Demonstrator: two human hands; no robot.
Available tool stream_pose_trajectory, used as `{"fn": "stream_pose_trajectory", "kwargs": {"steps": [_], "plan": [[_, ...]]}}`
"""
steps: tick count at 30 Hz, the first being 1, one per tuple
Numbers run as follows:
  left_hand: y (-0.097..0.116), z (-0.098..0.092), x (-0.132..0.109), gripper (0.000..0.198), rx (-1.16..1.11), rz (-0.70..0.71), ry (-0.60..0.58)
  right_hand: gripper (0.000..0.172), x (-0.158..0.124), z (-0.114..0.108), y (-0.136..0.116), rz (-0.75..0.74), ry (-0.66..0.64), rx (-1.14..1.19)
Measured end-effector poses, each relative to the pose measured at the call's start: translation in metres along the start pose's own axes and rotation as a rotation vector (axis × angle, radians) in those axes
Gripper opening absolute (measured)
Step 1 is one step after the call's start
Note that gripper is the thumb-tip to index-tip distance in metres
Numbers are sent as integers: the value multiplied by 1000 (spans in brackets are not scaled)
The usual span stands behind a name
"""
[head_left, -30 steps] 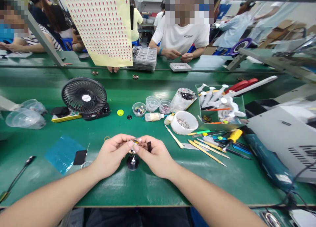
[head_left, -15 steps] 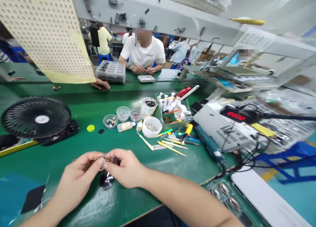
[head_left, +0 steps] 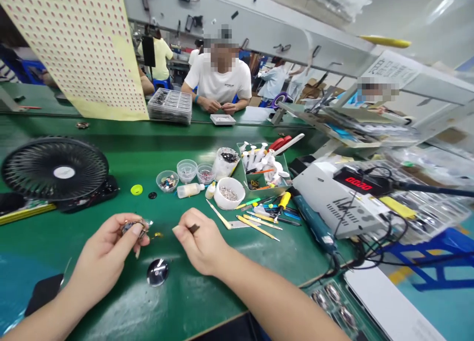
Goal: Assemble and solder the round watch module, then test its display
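My left hand [head_left: 111, 247] pinches a small round metallic assembly [head_left: 134, 229] between thumb and fingers, with a thin yellowish piece [head_left: 157, 235] at its right side. Apart from it, to the right, my right hand [head_left: 200, 239] is closed, and the dark end of a small object [head_left: 193, 228] shows between its fingers; the rest is hidden by the hand. A shiny dark disc [head_left: 157, 272] lies on the green table below and between the two hands.
A black fan [head_left: 55, 173] stands at the left. Beyond my hands are small cups [head_left: 167, 181], a white bowl [head_left: 229, 193], a bin of syringes [head_left: 266, 188] and scattered tools [head_left: 259, 226]. A grey device [head_left: 333, 197] sits right. A person in white [head_left: 222, 84] sits opposite.
My hands were together at the assembly and have moved apart, my left hand keeping it. A person's hand beside the hanging sheet has gone from view.
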State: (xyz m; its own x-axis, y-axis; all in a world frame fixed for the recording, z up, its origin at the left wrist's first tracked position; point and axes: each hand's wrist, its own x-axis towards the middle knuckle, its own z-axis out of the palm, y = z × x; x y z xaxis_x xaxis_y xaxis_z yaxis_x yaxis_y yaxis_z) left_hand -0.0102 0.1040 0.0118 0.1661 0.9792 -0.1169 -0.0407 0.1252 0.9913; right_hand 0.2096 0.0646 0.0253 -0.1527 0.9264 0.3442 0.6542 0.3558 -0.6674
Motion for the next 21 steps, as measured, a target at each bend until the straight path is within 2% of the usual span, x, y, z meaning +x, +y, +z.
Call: {"fn": "stream_pose_trajectory", "kwargs": {"steps": [4,8,10,13,16,19,21], "plan": [[9,2,0,46,80,-6,32,35,5,0,3,106,-127,167],[23,3,1,40,38,14,35,30,13,4,9,331,-41,542],[26,3,3,44,-10,21,64,31,17,3,11,385,-34,639],[24,5,5,61,-80,34,80,35,21,2,13,428,-101,696],[20,8,5,71,-129,22,57,45,26,5,14,570,-130,754],[18,10,6,75,-170,-1,59,52,35,10,16,683,-73,735],[18,10,7,68,-186,-19,63,52,42,13,17,718,-99,713]]}}
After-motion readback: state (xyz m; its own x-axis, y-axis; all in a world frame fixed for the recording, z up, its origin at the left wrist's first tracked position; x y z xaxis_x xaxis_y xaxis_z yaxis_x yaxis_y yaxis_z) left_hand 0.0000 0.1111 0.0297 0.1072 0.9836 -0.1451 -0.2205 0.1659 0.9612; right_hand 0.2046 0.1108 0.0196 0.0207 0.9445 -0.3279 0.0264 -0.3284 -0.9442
